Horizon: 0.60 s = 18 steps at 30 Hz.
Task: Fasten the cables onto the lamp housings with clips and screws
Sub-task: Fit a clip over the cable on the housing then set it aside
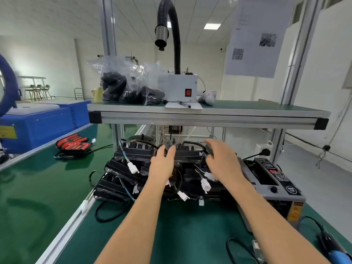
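Here on the green bench [190,235] a heap of black lamp housings [122,168], cables [198,171] trailing, sits under the far shelf [207,116]. The left hand [163,162] lies straight-fingered on the top housing [187,154], and the right hand [222,160] curls round its right end. This looks like fetching the next housing; it must lift clear towards the near side without snagging wires.

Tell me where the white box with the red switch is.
The white box stands on the upper shelf, centre of the head view, right of the clear bags of black parts, under a black hose.

left hand [162,164] flat, right hand [222,161] cupped, both palm-down
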Each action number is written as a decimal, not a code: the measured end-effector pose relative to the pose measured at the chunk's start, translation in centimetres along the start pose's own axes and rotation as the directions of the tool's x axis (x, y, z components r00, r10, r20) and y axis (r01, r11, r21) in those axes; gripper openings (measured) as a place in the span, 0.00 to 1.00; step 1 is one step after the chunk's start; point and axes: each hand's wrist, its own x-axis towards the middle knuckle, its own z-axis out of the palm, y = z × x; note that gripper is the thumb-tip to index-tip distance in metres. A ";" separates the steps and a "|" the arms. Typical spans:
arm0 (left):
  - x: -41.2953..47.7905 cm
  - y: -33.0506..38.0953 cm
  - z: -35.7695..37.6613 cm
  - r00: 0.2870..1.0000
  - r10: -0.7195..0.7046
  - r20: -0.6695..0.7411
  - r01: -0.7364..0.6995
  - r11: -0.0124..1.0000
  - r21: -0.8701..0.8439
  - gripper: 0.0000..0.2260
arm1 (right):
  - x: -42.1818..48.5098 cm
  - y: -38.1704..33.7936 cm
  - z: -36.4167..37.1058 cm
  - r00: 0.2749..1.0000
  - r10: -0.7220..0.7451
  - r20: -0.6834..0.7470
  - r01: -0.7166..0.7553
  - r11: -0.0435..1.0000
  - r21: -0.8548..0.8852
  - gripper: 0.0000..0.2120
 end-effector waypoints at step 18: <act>-2.0 1.4 -0.4 0.966 -0.218 0.139 0.245 0.606 -0.756 0.10 | 1.5 0.3 2.4 0.965 -0.166 0.203 0.203 0.963 -0.176 0.25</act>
